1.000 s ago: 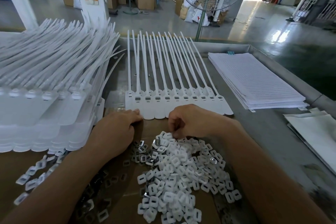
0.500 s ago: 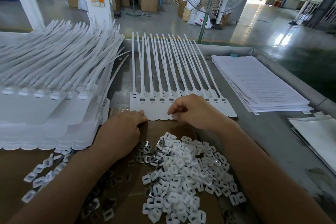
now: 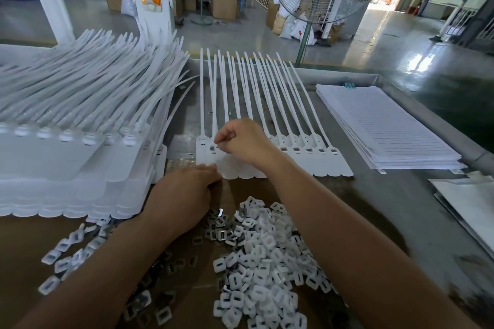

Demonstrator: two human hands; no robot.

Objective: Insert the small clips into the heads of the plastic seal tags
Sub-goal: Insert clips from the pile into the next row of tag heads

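Note:
A row of white plastic seal tags (image 3: 315, 153) lies side by side on the metal table, straps pointing away from me. My right hand (image 3: 242, 143) hovers over the heads at the row's left end, fingertips pinched together over the second tag's head; any clip in the pinch is too small to see. My left hand (image 3: 181, 195) lies palm down with its fingertips on the lower edge of the leftmost tags. A heap of small white clips (image 3: 264, 262) sits on brown cardboard near me.
A tall stack of white seal tags (image 3: 74, 147) fills the left side. More loose clips (image 3: 66, 251) lie at the lower left. A pile of lined paper sheets (image 3: 385, 125) sits on the right, with the table's raised metal rim (image 3: 427, 112) behind it.
My right hand left the clip heap, rose to the tag heads and moved left along the row. My left hand stayed at the tags' lower edge.

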